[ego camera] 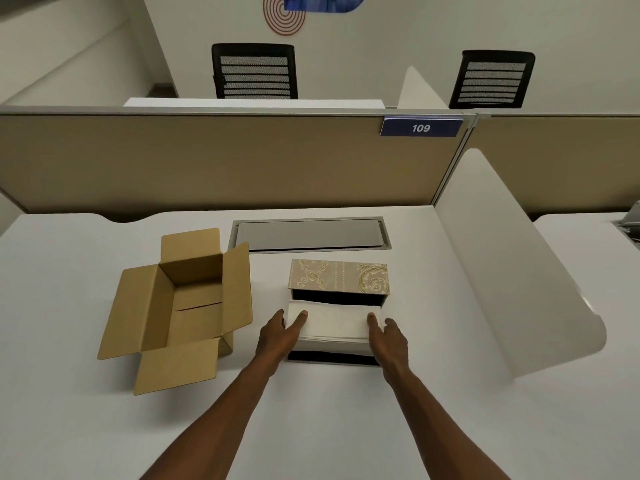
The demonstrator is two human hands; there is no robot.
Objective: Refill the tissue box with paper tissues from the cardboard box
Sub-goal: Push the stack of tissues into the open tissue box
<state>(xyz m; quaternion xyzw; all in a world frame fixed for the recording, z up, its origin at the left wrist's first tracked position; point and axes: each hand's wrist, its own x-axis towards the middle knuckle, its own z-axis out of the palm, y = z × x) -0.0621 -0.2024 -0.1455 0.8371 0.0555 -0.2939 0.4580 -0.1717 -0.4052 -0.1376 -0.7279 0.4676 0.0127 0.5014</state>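
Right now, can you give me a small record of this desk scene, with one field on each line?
tissue stack: white, held over the open tissue box
left hand: on the stack's left end
right hand: on the stack's right end
tissue box: lid raised at the back, patterned beige, dark inside
cardboard box: left of the tissue box, flaps open, looks empty
desk: white, cable tray cover behind the boxes
partition label: 109

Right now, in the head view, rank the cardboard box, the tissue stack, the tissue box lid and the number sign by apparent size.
1. cardboard box
2. tissue stack and tissue box lid, too alike to rank
3. number sign, though farther away
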